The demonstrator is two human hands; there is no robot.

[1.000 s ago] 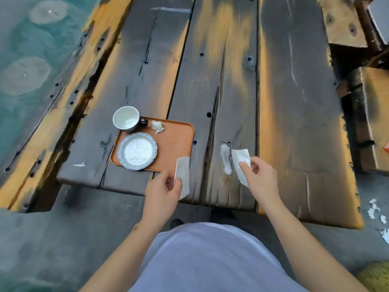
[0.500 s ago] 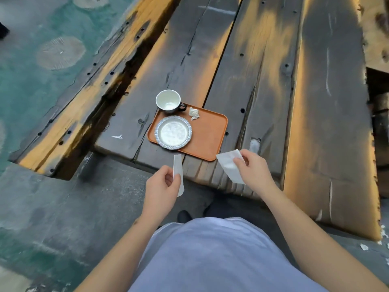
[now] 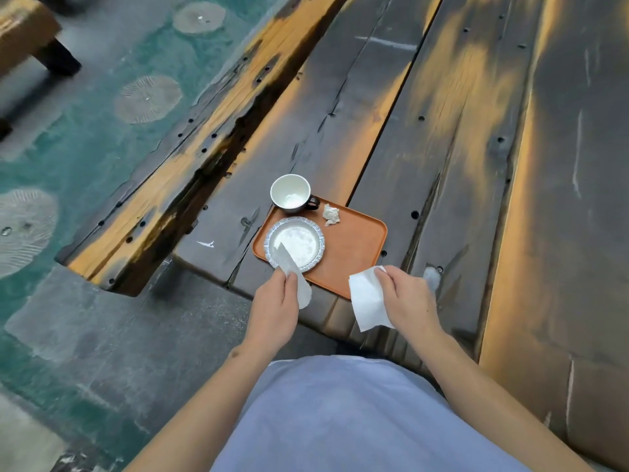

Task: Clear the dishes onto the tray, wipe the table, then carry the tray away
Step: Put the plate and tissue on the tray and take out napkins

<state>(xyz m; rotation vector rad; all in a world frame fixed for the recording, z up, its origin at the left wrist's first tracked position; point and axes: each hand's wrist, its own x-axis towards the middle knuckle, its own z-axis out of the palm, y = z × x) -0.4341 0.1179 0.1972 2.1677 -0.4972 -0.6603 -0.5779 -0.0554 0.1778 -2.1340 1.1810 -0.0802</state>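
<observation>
- Wooden bench (image 3: 177,185) runs along the table's left edge, toward 10 o'clock.
- Left hand (image 3: 274,310) pinches a white paper strip (image 3: 294,275) between thumb and fingers; the strip's upper end overlaps the plate's near rim at 7 o'clock.
- White cup (image 3: 292,193) sits at the orange tray's (image 3: 354,253) 11 o'clock corner, handle pointing to 3 o'clock.
- Silver plate (image 3: 295,242) lies on the tray's left half, just below the cup.
- Crumpled paper ball (image 3: 331,214) rests on the tray at 12 o'clock, beside the cup handle.
- Right hand (image 3: 408,299) grips a white napkin (image 3: 367,299), fingers curled, over the plank table's (image 3: 459,131) near edge, at the tray's 4 o'clock.
</observation>
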